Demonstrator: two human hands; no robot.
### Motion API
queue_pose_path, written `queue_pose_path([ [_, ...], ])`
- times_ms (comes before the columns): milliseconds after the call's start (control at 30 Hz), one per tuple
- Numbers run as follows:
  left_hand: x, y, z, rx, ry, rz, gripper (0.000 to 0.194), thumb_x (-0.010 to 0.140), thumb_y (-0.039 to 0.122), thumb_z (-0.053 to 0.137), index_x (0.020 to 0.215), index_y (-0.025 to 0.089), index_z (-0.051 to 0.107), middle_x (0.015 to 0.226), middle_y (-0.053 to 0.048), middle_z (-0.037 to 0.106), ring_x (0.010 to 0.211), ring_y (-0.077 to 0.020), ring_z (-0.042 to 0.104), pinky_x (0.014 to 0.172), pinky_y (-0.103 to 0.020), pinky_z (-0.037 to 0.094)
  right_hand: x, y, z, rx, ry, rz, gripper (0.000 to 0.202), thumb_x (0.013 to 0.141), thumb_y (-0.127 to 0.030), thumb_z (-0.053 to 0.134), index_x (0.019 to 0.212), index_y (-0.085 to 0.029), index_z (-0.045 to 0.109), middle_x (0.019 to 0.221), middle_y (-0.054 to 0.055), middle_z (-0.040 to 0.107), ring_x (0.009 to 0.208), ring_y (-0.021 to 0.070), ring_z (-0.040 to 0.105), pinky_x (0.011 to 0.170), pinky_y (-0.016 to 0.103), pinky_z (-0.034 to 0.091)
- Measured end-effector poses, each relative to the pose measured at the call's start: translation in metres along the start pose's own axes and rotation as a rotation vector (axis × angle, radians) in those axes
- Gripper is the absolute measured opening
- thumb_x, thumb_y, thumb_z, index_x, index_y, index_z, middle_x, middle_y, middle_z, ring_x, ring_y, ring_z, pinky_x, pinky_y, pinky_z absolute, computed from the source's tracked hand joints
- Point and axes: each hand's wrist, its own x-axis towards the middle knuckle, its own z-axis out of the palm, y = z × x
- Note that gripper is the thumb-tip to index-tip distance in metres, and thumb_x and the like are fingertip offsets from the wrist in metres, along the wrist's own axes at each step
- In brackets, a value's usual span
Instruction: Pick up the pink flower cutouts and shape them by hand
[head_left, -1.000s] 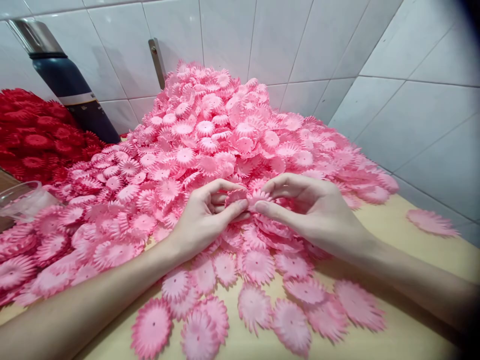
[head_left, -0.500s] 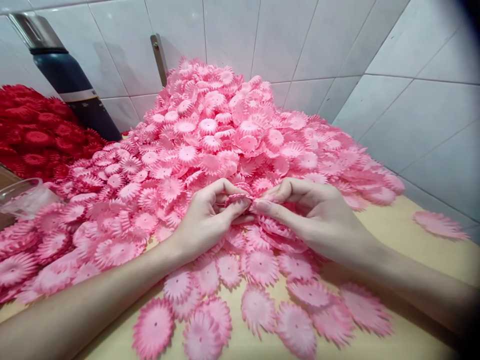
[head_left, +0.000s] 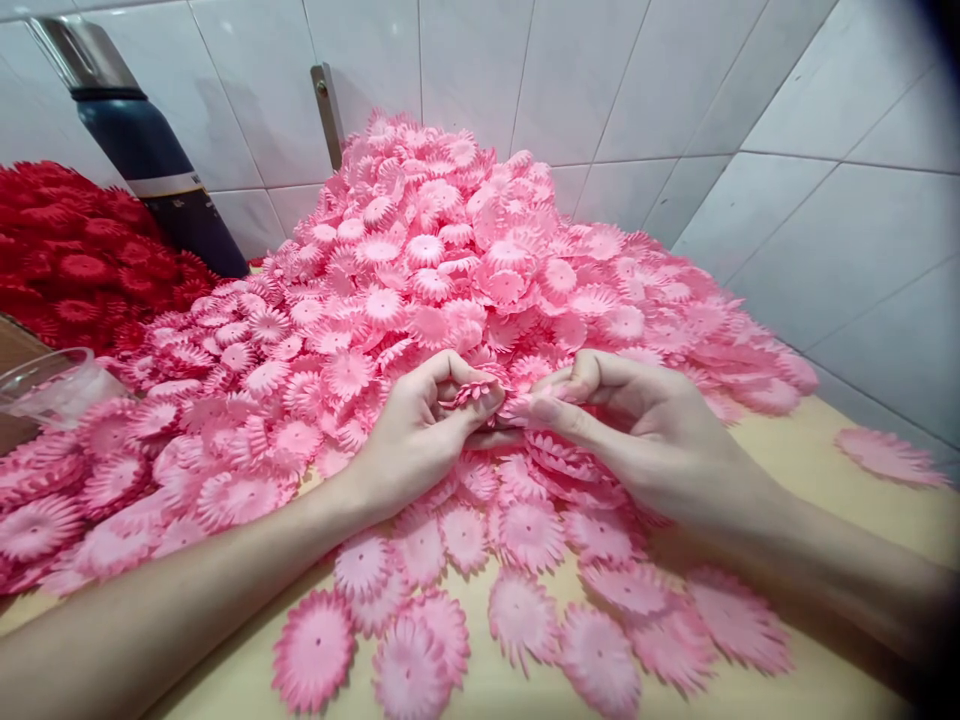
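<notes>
At 9 o'clock a clear plastic container [head_left: 45,385] is seen at the tabletop's edge, with a heap of red flower pieces [head_left: 75,260] behind it at 10 o'clock and a dark flask [head_left: 146,160] leaned on the tiled wall [head_left: 615,80] at 11 o'clock.

The big pink pile [head_left: 450,260] is spread from 9 o'clock up to 12 o'clock and over to 3 o'clock. Just below the centre, the left hand [head_left: 416,430] is closed narrowly, thumb and forefinger pinched on a small pink flower piece [head_left: 476,392]. The right hand [head_left: 645,430] is pinched on the same piece from the other side, fingertips almost touching the left ones. The piece is held just above the pile's lower slope, over loose petals laid flat on the tabletop [head_left: 825,470] from 5 to 7 o'clock.

Risk is judged as follows: the thin layers could be torn if they are pulled apart too sharply, or 2 layers could be taken as 1 because the stuck edges are hidden by the fingers. The slope behind could be nudged by the knuckles and made to slide over the sorted petals. 1 stray petal [head_left: 889,455] lies alone at 3 o'clock, near the edge, where it could be brushed off by the right forearm.
</notes>
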Motion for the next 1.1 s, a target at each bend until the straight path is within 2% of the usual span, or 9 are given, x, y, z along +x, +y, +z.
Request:
queue_pose_path([
  [233, -0.001, -0.003, -0.002, 0.227, -0.042, 0.075, 0.019, 0.082, 0.031, 0.068, 0.08, 0.016, 0.056, 0.083, -0.005, 0.069, 0.077, -0.0158, 0.066, 0.069, -0.027, 0.055, -0.002, -0.001, -0.001, -0.216, 0.052, -0.13, 0.017, 0.07, -0.029, 0.08, 0.082, -0.026, 0.069, 0.085, 0.0, 0.072, 0.079, 0.0185, 0.068, 0.077, 0.032, 0.056],
  [367, -0.001, -0.005, -0.003, 0.246, -0.049, 0.107, 0.021, 0.082, 0.031, 0.068, 0.077, 0.016, 0.054, 0.091, -0.008, 0.07, 0.084, -0.0183, 0.067, 0.077, -0.032, 0.055, -0.003, 0.001, 0.0, -0.188, 0.076, -0.138, 0.009, 0.073, -0.025, 0.078, 0.078, -0.026, 0.07, 0.091, 0.0, 0.075, 0.085, 0.0196, 0.07, 0.081, 0.034, 0.057],
  [467, 0.0, -0.006, -0.003, 0.26, -0.022, 0.115, 0.022, 0.081, 0.03, 0.069, 0.074, 0.016, 0.052, 0.086, -0.006, 0.068, 0.08, -0.0171, 0.066, 0.078, -0.033, 0.055, -0.004, 0.003, 0.002, -0.151, 0.118, -0.168, 0.009, 0.077, -0.023, 0.075, 0.073, -0.025, 0.067, 0.09, 0.0, 0.075, 0.093, 0.0202, 0.071, 0.085, 0.033, 0.057],
  [600, -0.001, -0.005, -0.001, 0.209, -0.012, 0.122, 0.026, 0.08, 0.029, 0.069, 0.072, 0.017, 0.048, 0.076, -0.002, 0.063, 0.071, -0.0129, 0.062, 0.071, -0.027, 0.054, -0.006, 0.004, 0.004, -0.188, 0.112, -0.226, 0.015, 0.081, -0.023, 0.07, 0.071, -0.023, 0.059, 0.082, 0.001, 0.072, 0.09, 0.0212, 0.071, 0.078, 0.033, 0.058],
  [767, -0.001, -0.001, 0.001, 0.1, -0.01, 0.051, 0.032, 0.075, 0.027, 0.076, 0.069, 0.017, 0.046, 0.069, 0.002, 0.062, 0.064, -0.0084, 0.062, 0.062, -0.019, 0.054, -0.008, 0.003, 0.002, -0.165, 0.077, -0.162, 0.02, 0.084, -0.026, 0.067, 0.071, -0.023, 0.052, 0.079, 0.002, 0.069, 0.077, 0.0198, 0.07, 0.069, 0.033, 0.057],
  [833, 0.002, -0.002, -0.002, -0.034, 0.0, 0.014, 0.031, 0.077, 0.025, 0.074, 0.072, 0.018, 0.044, 0.068, 0.003, 0.064, 0.065, -0.0097, 0.066, 0.066, -0.022, 0.057, -0.009, 0.002, 0.0, -0.092, 0.07, -0.142, 0.023, 0.084, -0.027, 0.068, 0.071, -0.023, 0.048, 0.078, 0.001, 0.068, 0.082, 0.0218, 0.07, 0.072, 0.035, 0.058],
  [933, 0.008, -0.005, -0.008, -0.224, 0.107, -0.008, 0.031, 0.084, 0.022, 0.066, 0.074, 0.02, 0.037, 0.068, 0.003, 0.067, 0.071, -0.0147, 0.072, 0.072, -0.03, 0.06, -0.008, 0.0, -0.002, -0.011, 0.095, -0.115, 0.03, 0.082, -0.028, 0.07, 0.068, -0.023, 0.044, 0.075, 0.001, 0.066, 0.088, 0.0243, 0.071, 0.074, 0.037, 0.059],
  [1000, 0.009, -0.006, -0.009, -0.23, 0.062, -0.018, 0.028, 0.083, 0.02, 0.067, 0.076, 0.02, 0.039, 0.07, 0.003, 0.069, 0.073, -0.0167, 0.073, 0.072, -0.032, 0.061, -0.005, 0.0, -0.003, 0.022, 0.099, -0.104, 0.03, 0.081, -0.027, 0.071, 0.067, -0.023, 0.045, 0.08, 0.001, 0.068, 0.09, 0.0236, 0.071, 0.077, 0.037, 0.059],
  [1100, 0.007, -0.005, -0.008, -0.119, -0.014, -0.013, 0.018, 0.08, 0.021, 0.071, 0.082, 0.016, 0.053, 0.079, 0.0, 0.07, 0.079, -0.0177, 0.073, 0.077, -0.033, 0.06, 0.0, 0.003, -0.004, -0.007, 0.125, -0.133, 0.016, 0.079, -0.027, 0.073, 0.079, -0.023, 0.057, 0.096, 0.003, 0.07, 0.097, 0.0231, 0.068, 0.085, 0.04, 0.058],
])
